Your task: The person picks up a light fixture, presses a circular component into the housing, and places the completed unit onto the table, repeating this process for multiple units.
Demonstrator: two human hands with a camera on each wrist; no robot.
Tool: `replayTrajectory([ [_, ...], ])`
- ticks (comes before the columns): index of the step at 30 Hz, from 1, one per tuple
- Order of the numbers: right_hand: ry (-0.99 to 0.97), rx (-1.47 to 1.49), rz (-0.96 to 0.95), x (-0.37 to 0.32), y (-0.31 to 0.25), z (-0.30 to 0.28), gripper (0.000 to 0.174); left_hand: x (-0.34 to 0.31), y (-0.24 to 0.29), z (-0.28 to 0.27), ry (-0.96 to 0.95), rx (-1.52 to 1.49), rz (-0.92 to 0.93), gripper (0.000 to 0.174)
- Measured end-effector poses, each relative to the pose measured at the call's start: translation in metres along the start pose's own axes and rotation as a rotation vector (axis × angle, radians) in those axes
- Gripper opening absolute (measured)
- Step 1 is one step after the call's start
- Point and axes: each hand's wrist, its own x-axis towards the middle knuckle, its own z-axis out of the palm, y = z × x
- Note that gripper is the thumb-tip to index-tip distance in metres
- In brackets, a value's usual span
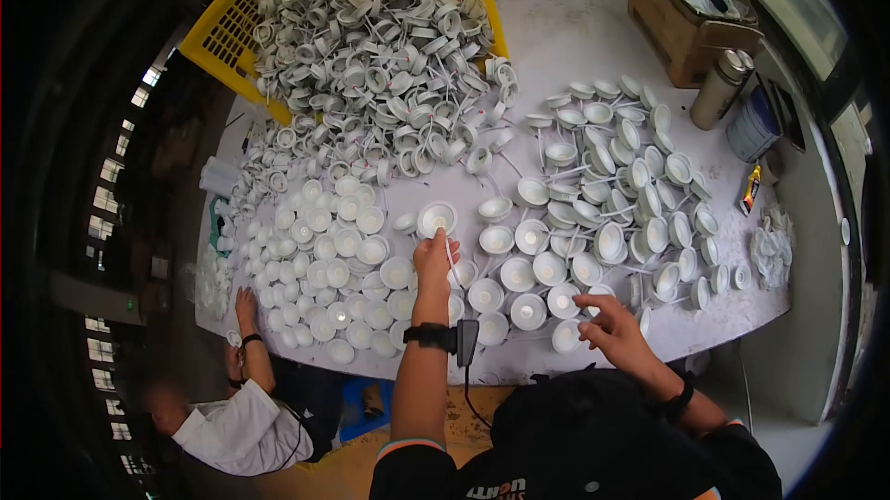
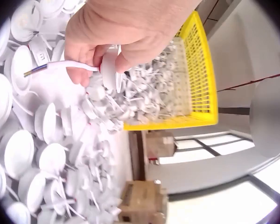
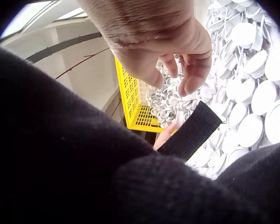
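Observation:
The left hand (image 1: 433, 264) pinches a round white lamp (image 1: 437, 219) by its rim at the middle of the table. In the left wrist view that lamp (image 2: 110, 69) stands on edge between thumb and fingers of the left hand (image 2: 116, 32), its white cable pointing left with bare coloured wire ends. The right hand (image 1: 614, 333) hovers over the near edge of the lamps on the right, fingers loosely bent and apart. Nothing is between the thumb and fingers of the right hand (image 3: 163, 46) in the right wrist view.
A yellow crate (image 1: 246, 46) heaped with white rings stands at the back left. Many lamps (image 1: 528, 311) cover the table on both sides. A steel flask (image 1: 721, 90), blue tub (image 1: 749, 129) and cardboard box (image 1: 681, 27) stand at right. Another person (image 1: 246, 426) sits at left.

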Motion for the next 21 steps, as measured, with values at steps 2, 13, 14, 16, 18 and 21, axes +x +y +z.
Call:
replayTrajectory([
  [2,-0.018,-0.043,0.0,0.001,0.004,-0.003,0.034,0.046,-0.016,0.003,0.077,0.066,-0.039,0.028],
  [13,0.012,-0.133,0.089,0.028,0.014,-0.014,0.027,0.098,-0.074,0.036,0.271,0.498,0.053,0.062],
  [14,0.021,-0.141,0.099,0.029,0.012,-0.013,0.026,0.092,-0.067,0.043,0.269,0.5,0.05,0.062],
  [16,0.032,-0.149,0.117,0.031,0.006,-0.014,0.027,0.086,-0.05,0.06,0.451,0.705,0.387,0.059],
  [18,0.046,-0.156,0.136,0.035,0.006,-0.015,0.028,0.087,-0.024,0.078,0.385,0.714,0.503,0.054],
  [21,0.062,-0.174,0.139,0.037,0.01,-0.019,0.028,0.116,0.003,0.101,0.122,0.577,0.491,0.042],
])
